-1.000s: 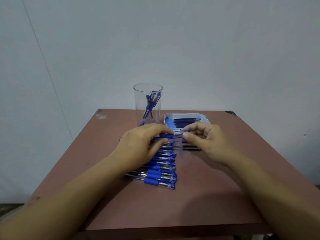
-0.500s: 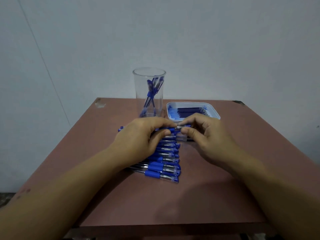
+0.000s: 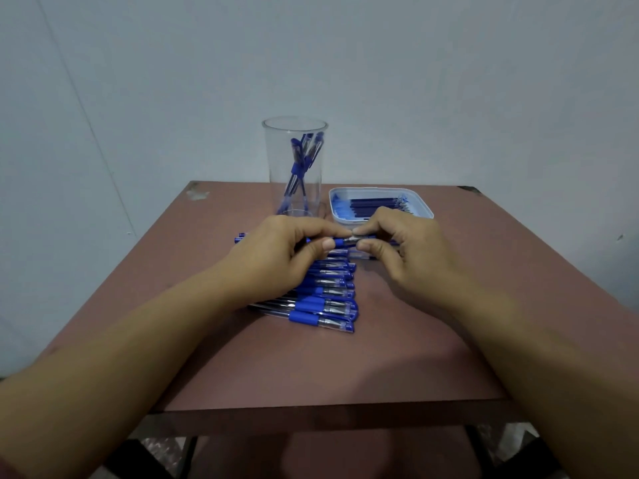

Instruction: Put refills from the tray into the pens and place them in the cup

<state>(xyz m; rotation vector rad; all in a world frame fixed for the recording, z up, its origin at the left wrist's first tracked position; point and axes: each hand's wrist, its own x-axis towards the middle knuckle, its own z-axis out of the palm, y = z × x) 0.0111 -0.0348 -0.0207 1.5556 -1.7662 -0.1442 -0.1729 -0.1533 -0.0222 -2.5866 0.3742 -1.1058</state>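
Observation:
A blue pen [image 3: 340,241] is held level above the table between both hands. My left hand [image 3: 287,250] grips its barrel with thumb and fingers. My right hand [image 3: 404,250] pinches the pen's metal tip end. Under my hands lies a row of several blue-grip pens [image 3: 325,302] side by side. A clear cup [image 3: 295,167] at the back holds a few pens. To its right a white tray [image 3: 420,205] holds several dark blue refills [image 3: 373,205].
The brown table [image 3: 449,340] stands against a pale wall, and its front edge is near me. Bare tabletop shows to the left, to the right and in front of the pen row. A loose dark refill lies partly hidden under my right hand.
Both hands have stayed together on the pen. The camera has tilted, so the cup and tray sit higher in view. The right fingers have shifted slightly on the tip.

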